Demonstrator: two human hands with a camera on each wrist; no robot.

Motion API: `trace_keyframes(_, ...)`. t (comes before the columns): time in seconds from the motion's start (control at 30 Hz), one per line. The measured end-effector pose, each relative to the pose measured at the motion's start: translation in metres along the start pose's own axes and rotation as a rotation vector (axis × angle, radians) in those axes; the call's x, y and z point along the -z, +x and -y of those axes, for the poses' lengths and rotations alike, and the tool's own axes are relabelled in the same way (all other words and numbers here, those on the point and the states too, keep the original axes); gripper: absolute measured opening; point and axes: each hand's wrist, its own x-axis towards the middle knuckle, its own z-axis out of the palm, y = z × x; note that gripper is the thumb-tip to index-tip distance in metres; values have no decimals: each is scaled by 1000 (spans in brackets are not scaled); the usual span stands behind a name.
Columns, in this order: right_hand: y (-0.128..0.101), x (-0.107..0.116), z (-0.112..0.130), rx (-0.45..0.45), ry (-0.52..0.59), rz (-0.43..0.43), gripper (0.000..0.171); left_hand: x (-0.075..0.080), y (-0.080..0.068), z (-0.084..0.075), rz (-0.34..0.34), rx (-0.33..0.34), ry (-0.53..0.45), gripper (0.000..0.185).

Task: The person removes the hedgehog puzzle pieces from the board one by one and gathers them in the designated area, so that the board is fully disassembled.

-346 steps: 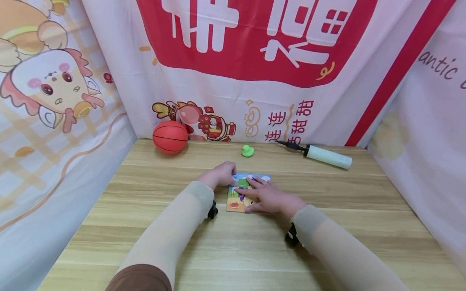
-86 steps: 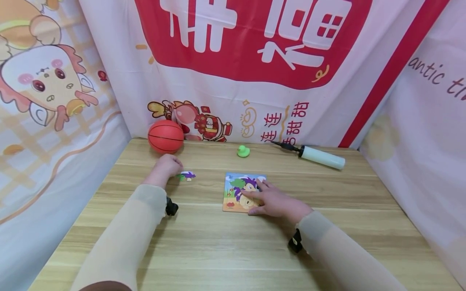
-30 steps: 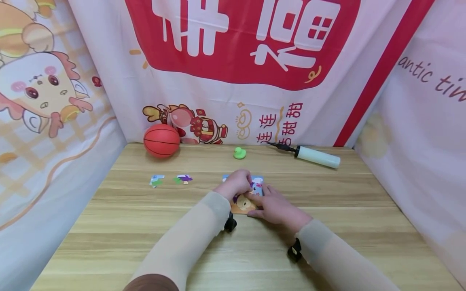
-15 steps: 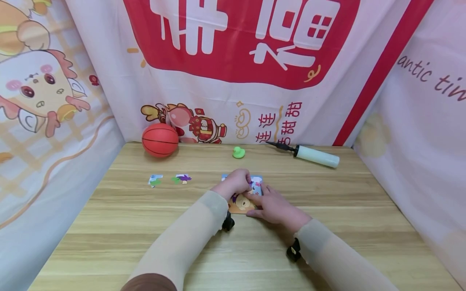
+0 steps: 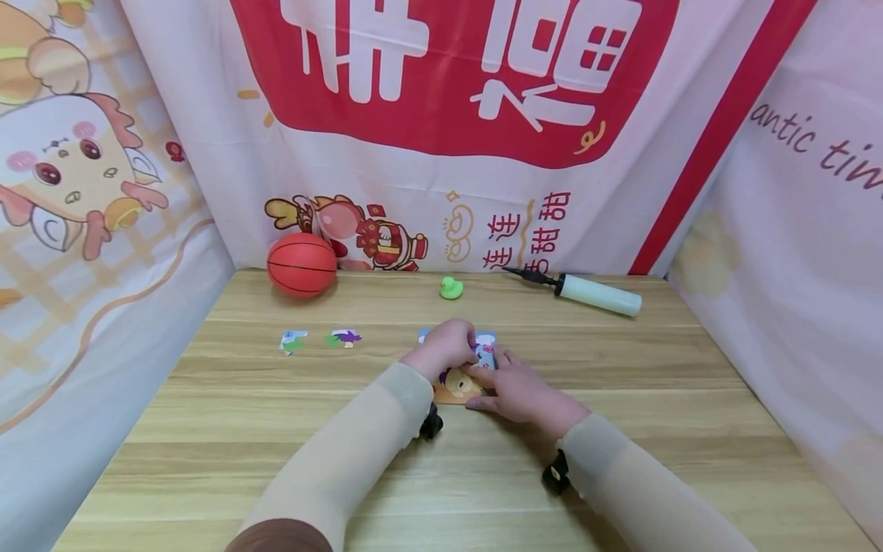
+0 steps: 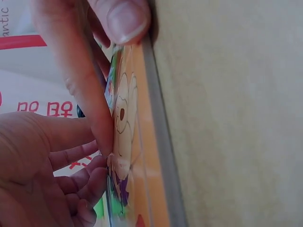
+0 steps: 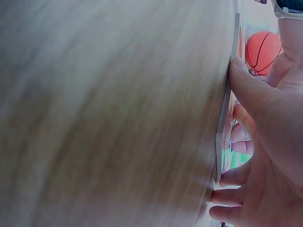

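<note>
Wooden table (image 5: 448, 491) wide around the puzzle (image 5: 455, 386), right hand (image 5: 519, 391) relaxed along its edge, left hand (image 5: 448, 345) on it, grip unclear.

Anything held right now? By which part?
Right hand braces the puzzle board, thumb at its near edge. Left hand curls over the board; whether it pinches anything can't be told, fingertips mostly hidden.

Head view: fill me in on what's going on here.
A person is working on a flat picture puzzle. The left grip is bent over it; whether it pinches a piece is hidden. The right grip rests on its right side. Two loose pieces lie to the left on the table. Farther back, untouched, are a red ball, a green duck and a pump.
</note>
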Motion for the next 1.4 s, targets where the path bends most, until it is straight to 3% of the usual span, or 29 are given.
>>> trace_keyframes(0.2,0,0,2,-14,8,19,64,-1,1,3,25,29,-70,17)
trace_keyframes(0.43,-1,-2,2,-33,40,16,65,-3,3,4,21,39,-79,17)
trace_keyframes(0.83,1,-5,-2,-39,32,15,65,-8,7,6,-19,25,-62,18)
trace_keyframes(1.4,3,-5,-4,-47,20,20,66,-8,10,4,-17,36,-35,15)
